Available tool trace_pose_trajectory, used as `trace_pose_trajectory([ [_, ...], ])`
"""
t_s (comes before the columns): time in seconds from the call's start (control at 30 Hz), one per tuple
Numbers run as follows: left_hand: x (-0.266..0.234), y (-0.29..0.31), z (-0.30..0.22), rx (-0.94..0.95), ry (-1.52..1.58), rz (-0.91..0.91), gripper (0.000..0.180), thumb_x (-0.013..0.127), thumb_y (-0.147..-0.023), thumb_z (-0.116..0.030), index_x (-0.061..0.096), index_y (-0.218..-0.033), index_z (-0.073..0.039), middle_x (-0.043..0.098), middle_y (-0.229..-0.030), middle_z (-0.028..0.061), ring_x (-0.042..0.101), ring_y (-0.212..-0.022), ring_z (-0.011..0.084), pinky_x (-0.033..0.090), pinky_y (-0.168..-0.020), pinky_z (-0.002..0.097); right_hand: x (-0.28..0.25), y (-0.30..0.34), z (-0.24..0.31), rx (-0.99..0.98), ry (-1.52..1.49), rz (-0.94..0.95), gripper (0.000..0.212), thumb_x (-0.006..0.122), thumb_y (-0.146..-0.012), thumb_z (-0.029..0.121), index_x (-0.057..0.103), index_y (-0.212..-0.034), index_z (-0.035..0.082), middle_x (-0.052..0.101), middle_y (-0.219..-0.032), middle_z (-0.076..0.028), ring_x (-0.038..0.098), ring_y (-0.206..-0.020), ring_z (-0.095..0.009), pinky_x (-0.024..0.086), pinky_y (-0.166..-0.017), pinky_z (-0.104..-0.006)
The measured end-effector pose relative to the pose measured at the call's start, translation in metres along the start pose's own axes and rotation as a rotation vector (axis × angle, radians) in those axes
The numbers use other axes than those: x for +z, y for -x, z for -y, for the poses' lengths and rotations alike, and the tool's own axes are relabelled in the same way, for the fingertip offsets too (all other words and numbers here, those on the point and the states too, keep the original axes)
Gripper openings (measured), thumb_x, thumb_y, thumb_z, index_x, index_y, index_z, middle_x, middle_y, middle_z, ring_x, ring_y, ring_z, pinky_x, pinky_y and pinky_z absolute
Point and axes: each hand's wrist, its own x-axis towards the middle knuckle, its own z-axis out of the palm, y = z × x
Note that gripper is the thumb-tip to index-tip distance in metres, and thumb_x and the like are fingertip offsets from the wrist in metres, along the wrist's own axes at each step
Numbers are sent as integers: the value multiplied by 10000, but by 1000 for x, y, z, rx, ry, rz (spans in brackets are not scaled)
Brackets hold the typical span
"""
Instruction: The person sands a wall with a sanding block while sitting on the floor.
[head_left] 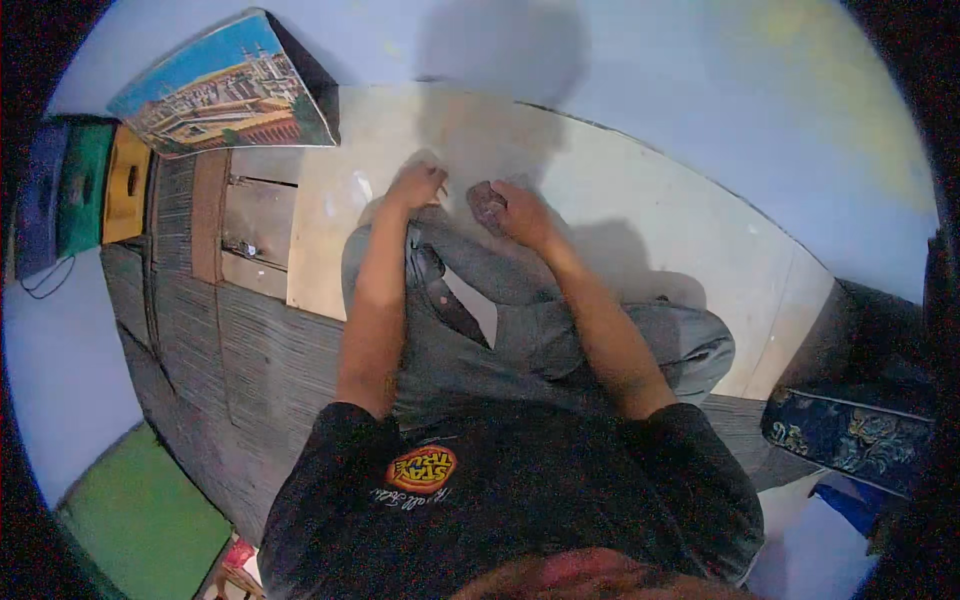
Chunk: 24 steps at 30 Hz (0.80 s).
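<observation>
My right hand [522,214] is closed on a dark reddish-brown, rounded object [486,203], and its kind is too blurred to tell. To the left, a short gap away, my left hand [417,186] has its fingers curled together. Something small and pale seems to show at those fingertips, but I cannot make it out. Both hands are just beyond my crossed legs in grey trousers [640,330], low over a pale board [375,120] on the floor. A shadow falls across the board around the hands.
A city picture panel [235,95] leans at the upper left, beside purple, green and yellow boxes [125,185]. Grey ribbed matting [265,350] covers the floor at left. A green panel [150,510] lies lower left. A dark floral cushion [845,435] sits at right. A pale wall [700,70] rises behind.
</observation>
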Motion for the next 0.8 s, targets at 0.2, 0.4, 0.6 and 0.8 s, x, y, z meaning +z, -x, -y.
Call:
trace_pose_trajectory([
  [0.2,0,64,-68,-46,-361,269,456,563,-865,-426,692,-948,3,687,-930,200,664,-902,311,485,-813,419,-13,3,-5,-22,-135,-23,363,607,-855,220,592,-1150,11,632,-1082,-227,592,-1021,-418,466,-874,-473],
  [0.4,-11,75,-78,-67,-399,314,540,694,-744,-516,699,-846,15,660,-788,209,636,-772,301,469,-734,420,23,0,-12,-27,-200,205,417,575,-872,272,579,-1254,106,597,-1247,-162,555,-1149,-373,421,-1002,-477],
  [0.6,-8,64,-51,-25,-261,365,542,802,-649,-477,660,-694,44,616,-628,169,540,-572,219,421,-581,414,9,8,7,-64,43,207,392,564,-901,251,554,-1265,105,619,-1140,-210,595,-1062,-378,458,-941,-469],
  [0.8,-20,77,-85,-74,-284,408,551,732,-718,-491,703,-883,34,690,-876,200,647,-813,326,486,-751,402,-3,0,-13,-15,-6,-8,367,593,-864,201,596,-1209,76,623,-1159,-191,609,-1036,-378,463,-920,-469],
])
